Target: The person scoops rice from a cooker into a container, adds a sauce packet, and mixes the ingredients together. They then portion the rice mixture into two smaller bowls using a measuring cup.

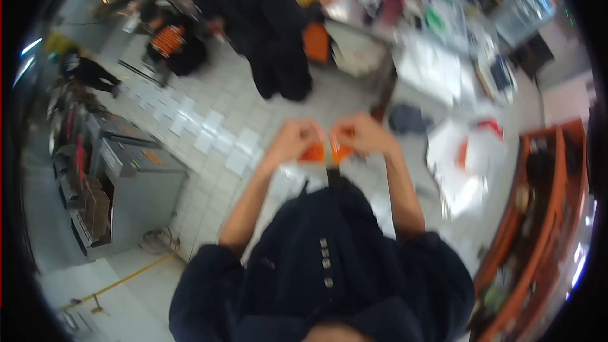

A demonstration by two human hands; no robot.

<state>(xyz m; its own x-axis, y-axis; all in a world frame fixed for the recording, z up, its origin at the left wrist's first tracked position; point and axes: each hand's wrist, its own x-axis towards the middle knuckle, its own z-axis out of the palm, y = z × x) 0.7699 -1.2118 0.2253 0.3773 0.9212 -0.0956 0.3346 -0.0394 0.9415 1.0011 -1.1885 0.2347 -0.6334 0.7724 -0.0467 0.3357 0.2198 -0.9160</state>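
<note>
In front of my waist, my left hand point(292, 142) is closed on an orange piece point(313, 152) with a pale pinkish edge. Close beside it, my right hand point(366, 135) grips a similar orange piece point(342, 152), its edge also pale. A narrow gap shows between the two pieces; blur hides what kind of thing they are and whether they join lower down. Both forearms reach forward from the short sleeves of a dark top point(329, 247).
A person in dark clothes point(269, 31) stands ahead; another in black and orange point(174, 44) is low at the left. White sheets point(208, 133) lie on the tiled floor. A grey metal cabinet point(149, 196) stands left, an orange shelf point(538, 215) right, a cluttered table point(361, 22) ahead.
</note>
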